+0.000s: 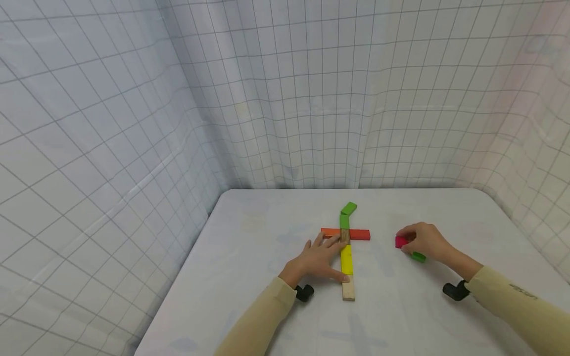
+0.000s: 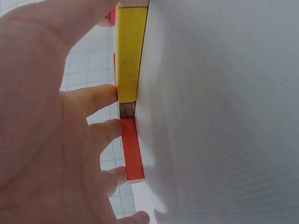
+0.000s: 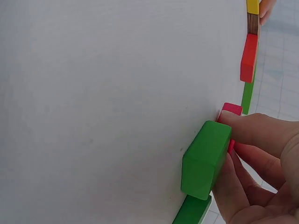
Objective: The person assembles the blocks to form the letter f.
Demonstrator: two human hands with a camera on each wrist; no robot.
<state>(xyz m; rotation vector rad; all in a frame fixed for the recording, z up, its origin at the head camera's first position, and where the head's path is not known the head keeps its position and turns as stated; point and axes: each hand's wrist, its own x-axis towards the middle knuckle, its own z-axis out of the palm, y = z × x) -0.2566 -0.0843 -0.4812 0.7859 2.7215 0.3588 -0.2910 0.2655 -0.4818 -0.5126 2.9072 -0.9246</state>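
Observation:
Flat wooden blocks lie in a cross on the table: a pale wood block (image 1: 349, 291), a yellow block (image 1: 347, 261), a brown block (image 1: 345, 236), a green block (image 1: 344, 221), with an orange block (image 2: 132, 149) and a red block (image 1: 359, 235) as side arms. My left hand (image 1: 318, 259) spreads its fingers along the cross's left side. Its thumb touches the pale block, and its fingertips rest against the yellow and orange ones. On the right, my right hand (image 1: 427, 242) pinches a pink block (image 1: 401, 242) between thumb and fingers. Right beside that hand are a green block (image 3: 205, 158) and another green block (image 3: 192, 210).
One more green block (image 1: 349, 208) lies slanted at the top end of the cross. The white table (image 1: 249, 247) has rounded far corners. Grid-patterned white curtains (image 1: 285, 99) hang behind it and at both sides. Black wrist-worn devices (image 1: 456, 290) sit below the hands.

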